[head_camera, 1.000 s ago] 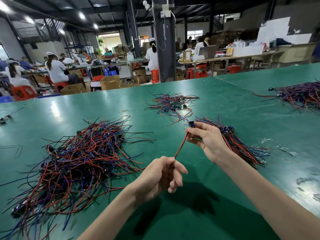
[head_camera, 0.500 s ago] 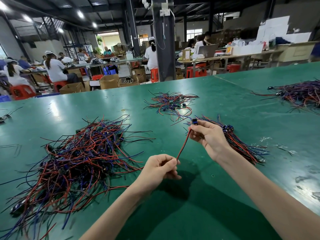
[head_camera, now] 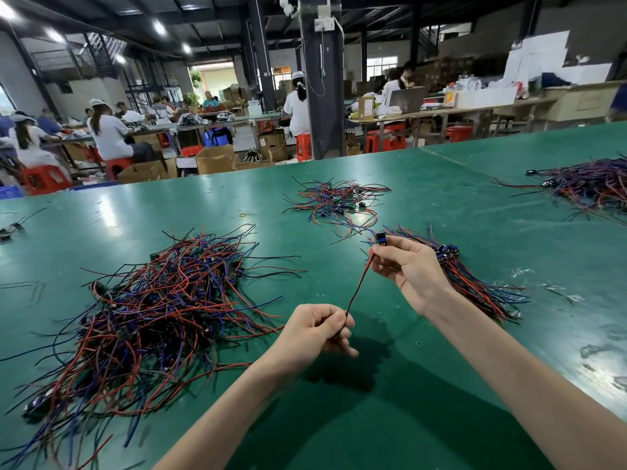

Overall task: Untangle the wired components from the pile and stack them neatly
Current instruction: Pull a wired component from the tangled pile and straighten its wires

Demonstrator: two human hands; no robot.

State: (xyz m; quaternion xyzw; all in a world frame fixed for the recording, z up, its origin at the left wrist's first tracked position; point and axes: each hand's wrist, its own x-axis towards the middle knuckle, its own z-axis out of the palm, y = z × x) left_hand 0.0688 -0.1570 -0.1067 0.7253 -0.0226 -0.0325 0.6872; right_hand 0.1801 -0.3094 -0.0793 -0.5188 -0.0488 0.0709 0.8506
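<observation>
One wired component (head_camera: 359, 287), a small blue part with red and black leads, is stretched taut between my hands above the green table (head_camera: 424, 385). My right hand (head_camera: 409, 269) pinches its blue end at the top. My left hand (head_camera: 317, 330) pinches the free ends of the leads lower down. A big tangled pile (head_camera: 152, 307) of red, blue and black wired components lies to the left. Behind my right hand lies a neat stack (head_camera: 475, 283) of components with their blue parts together.
A smaller loose heap (head_camera: 334, 201) of wires lies further back in the middle, and another pile (head_camera: 590, 184) sits at the far right. A few stray pieces (head_camera: 10, 227) lie at the left edge. Workers sit at benches beyond the table.
My left hand has slid a little along the leads and closed its fingers more tightly on them. The right hand has kept its hold on the blue end, almost still.
</observation>
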